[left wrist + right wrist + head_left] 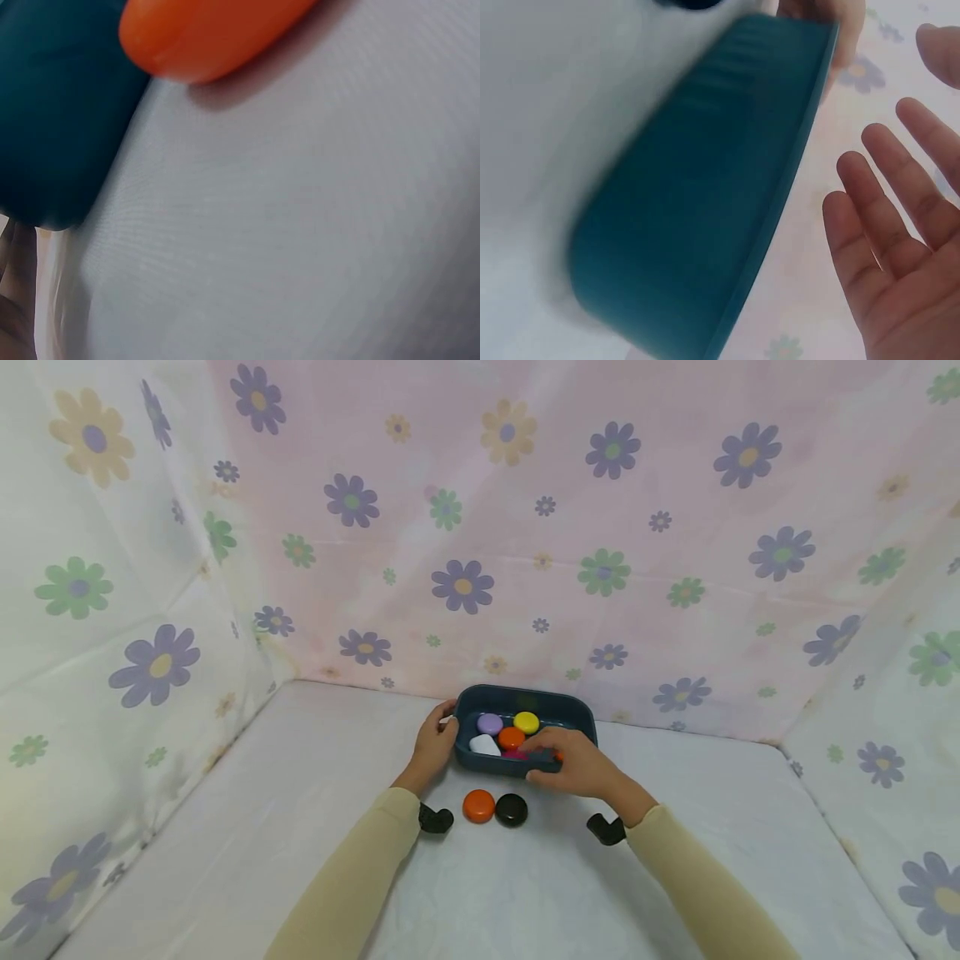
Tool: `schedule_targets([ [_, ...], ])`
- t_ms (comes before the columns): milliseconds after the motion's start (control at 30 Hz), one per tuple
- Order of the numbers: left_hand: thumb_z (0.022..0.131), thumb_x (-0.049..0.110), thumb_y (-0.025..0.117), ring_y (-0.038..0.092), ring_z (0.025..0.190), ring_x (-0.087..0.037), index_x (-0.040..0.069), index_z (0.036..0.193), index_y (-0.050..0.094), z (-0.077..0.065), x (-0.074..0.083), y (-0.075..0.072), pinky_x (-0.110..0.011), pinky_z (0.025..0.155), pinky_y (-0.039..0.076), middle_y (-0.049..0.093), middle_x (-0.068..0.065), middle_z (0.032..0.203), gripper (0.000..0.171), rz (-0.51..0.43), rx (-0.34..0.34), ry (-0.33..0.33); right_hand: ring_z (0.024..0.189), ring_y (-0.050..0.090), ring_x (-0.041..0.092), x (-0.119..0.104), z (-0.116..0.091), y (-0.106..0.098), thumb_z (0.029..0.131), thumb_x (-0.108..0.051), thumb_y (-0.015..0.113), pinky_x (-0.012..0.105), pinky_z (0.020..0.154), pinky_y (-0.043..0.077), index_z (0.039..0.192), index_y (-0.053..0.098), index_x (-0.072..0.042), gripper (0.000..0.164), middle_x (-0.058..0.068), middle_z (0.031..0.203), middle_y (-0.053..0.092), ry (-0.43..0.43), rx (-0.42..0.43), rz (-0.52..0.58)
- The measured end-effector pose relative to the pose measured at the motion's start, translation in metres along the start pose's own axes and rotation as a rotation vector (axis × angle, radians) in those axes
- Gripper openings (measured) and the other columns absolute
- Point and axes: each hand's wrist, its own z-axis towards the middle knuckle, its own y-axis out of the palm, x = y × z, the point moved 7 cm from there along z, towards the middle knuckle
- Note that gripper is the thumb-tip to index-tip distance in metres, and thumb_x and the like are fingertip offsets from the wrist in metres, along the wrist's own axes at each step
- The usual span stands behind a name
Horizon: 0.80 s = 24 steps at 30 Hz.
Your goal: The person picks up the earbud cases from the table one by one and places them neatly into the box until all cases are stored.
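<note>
A dark teal plastic box [525,697] stands near the back wall. Inside lie smooth rounded pieces: purple [490,723], yellow [527,722], orange [512,738], white [483,744] and magenta [514,755], plus a bit of orange beside the right hand. My left hand [433,745] holds the box's left end. Over the front right rim reaches my right hand [573,764]; its fingers look spread and straight in the right wrist view, with nothing between them. In front of the box, an orange disc [479,807] and a black disc [512,810] lie side by side.
White cloth [300,827] covers the table. A flower-patterned sheet [525,535] rises close behind the box, and similar sheets hang left and right. Black wrist cameras [606,829] sit at both cuffs.
</note>
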Motion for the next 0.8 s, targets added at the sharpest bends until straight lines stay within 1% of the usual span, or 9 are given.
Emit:
schedule_targets([
  [133,0.1,0.015,0.044,0.054,0.108,-0.028,0.012,0.142,0.046,0.0,-0.001,0.0,-0.039,0.094,0.042,0.05,-0.012,0.141,0.042,-0.01,-0.007,-0.002,0.107,0.061,0.029,0.012,0.005,-0.007,0.083,-0.021,0.074,0.048,0.094,0.049,0.115,0.067,-0.009,0.035,0.006,0.115,0.068,0.051,-0.009,-0.015],
  [200,0.1,0.015,0.044,0.054,0.109,-0.028,0.011,0.142,0.045,0.0,-0.001,0.0,-0.04,0.095,0.042,0.05,-0.013,0.142,0.042,-0.01,-0.007,0.0,0.108,0.061,0.032,0.02,0.007,-0.009,0.083,-0.02,0.074,0.048,0.094,0.049,0.116,0.067,-0.008,0.036,0.009,0.115,0.067,0.075,-0.021,-0.003],
  [267,0.1,0.015,0.043,0.054,0.109,-0.028,0.011,0.143,0.045,0.0,-0.001,0.0,-0.04,0.095,0.042,0.05,-0.013,0.142,0.043,-0.009,-0.007,0.004,0.108,0.061,0.033,0.029,0.009,-0.012,0.083,-0.021,0.074,0.048,0.094,0.049,0.116,0.067,-0.009,0.036,0.008,0.115,0.066,0.102,-0.028,-0.01],
  [333,0.1,0.015,0.044,0.055,0.108,-0.028,0.011,0.142,0.045,-0.001,0.0,0.0,-0.039,0.094,0.043,0.05,-0.014,0.141,0.043,-0.011,-0.004,0.004,0.109,0.06,0.034,0.039,0.012,-0.013,0.084,-0.021,0.074,0.048,0.095,0.049,0.118,0.066,-0.008,0.038,0.011,0.117,0.065,0.126,-0.041,-0.011],
  [500,0.099,0.013,0.044,0.056,0.104,-0.026,0.009,0.142,0.046,0.001,0.0,0.0,-0.034,0.089,0.044,0.052,-0.015,0.139,0.043,0.004,0.001,0.016,0.109,0.059,0.032,0.062,0.017,-0.015,0.085,-0.024,0.072,0.047,0.095,0.049,0.121,0.064,-0.005,0.041,0.012,0.12,0.064,0.173,-0.083,-0.069],
  [600,0.099,0.014,0.045,0.056,0.103,-0.025,0.01,0.141,0.047,0.002,-0.001,0.0,-0.032,0.088,0.044,0.052,-0.014,0.139,0.042,0.013,0.009,0.017,0.108,0.059,0.029,0.074,0.018,-0.014,0.085,-0.025,0.072,0.047,0.095,0.048,0.12,0.065,-0.005,0.041,0.011,0.119,0.065,0.198,-0.107,-0.119],
  [800,0.099,0.016,0.044,0.056,0.102,-0.026,0.011,0.141,0.047,0.0,0.0,-0.001,-0.033,0.087,0.044,0.053,-0.014,0.139,0.042,0.017,0.013,0.015,0.105,0.059,0.025,0.093,0.017,-0.01,0.084,-0.027,0.073,0.045,0.093,0.048,0.118,0.067,-0.01,0.038,0.006,0.117,0.066,0.257,-0.161,-0.219],
])
